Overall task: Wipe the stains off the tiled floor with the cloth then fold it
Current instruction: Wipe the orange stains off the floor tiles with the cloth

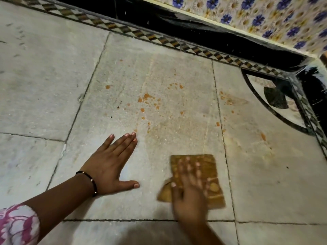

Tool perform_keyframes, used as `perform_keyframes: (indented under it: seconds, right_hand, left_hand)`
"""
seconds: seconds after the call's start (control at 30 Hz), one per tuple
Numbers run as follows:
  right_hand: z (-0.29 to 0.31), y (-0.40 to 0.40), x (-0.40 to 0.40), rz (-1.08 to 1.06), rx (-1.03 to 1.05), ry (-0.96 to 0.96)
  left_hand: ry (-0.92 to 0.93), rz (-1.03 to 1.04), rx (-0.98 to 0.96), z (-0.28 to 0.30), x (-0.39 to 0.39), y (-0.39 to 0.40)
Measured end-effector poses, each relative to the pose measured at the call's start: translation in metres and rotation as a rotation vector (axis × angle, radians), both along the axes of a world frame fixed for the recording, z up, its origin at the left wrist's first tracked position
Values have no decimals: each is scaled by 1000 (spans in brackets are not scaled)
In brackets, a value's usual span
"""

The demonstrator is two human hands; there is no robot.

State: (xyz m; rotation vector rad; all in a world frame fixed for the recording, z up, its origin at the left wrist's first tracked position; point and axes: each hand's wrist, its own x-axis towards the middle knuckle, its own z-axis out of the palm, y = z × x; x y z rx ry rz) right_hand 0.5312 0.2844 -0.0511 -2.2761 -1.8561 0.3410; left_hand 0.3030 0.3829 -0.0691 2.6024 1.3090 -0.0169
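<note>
Orange stains (146,99) are spattered over the pale tiled floor (44,76), with a faint orange smear running down the middle tile. A brown patterned cloth (211,167) lies flat on the floor at the lower right of that tile. My right hand (190,195) presses down on the cloth with fingers spread; it is blurred. My left hand (110,167) rests flat on the bare floor to the left of the cloth, fingers pointing toward the stains, a black bracelet on the wrist.
A black skirting (194,30) with a checkered border strip runs along the far wall, under flowered wall tiles (265,16). A black-and-white inlay (276,99) fills the right corner. More orange spots (263,137) lie on the right tile.
</note>
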Motion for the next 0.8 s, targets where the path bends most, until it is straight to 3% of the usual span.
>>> perform_keyframes:
  seconds: [0.07, 0.13, 0.27, 0.4, 0.5, 0.63, 0.73, 0.8]
  right_hand:
    - [1, 30, -37, 214, -38, 42]
    - [7, 81, -31, 278, -105, 88]
    - [5, 124, 66, 92, -164, -32]
    - [8, 45, 133, -205, -136, -57]
    - [-3, -25, 73, -170, -69, -95]
    - [-9, -5, -17, 198, -35, -78]
    - [1, 65, 0, 249, -85, -112]
    - [0, 88, 45, 98, -161, -123]
  left_hand:
    - [2, -5, 7, 0, 0, 1]
    - [2, -3, 17, -2, -1, 1]
    - [13, 1, 8, -1, 1, 0]
    - [-3, 3, 3, 0, 1, 0]
    - [1, -1, 7, 0, 1, 0]
    - [29, 2, -5, 1, 1, 0]
    - [57, -1, 2, -1, 1, 0]
    - [71, 3, 3, 0, 1, -1]
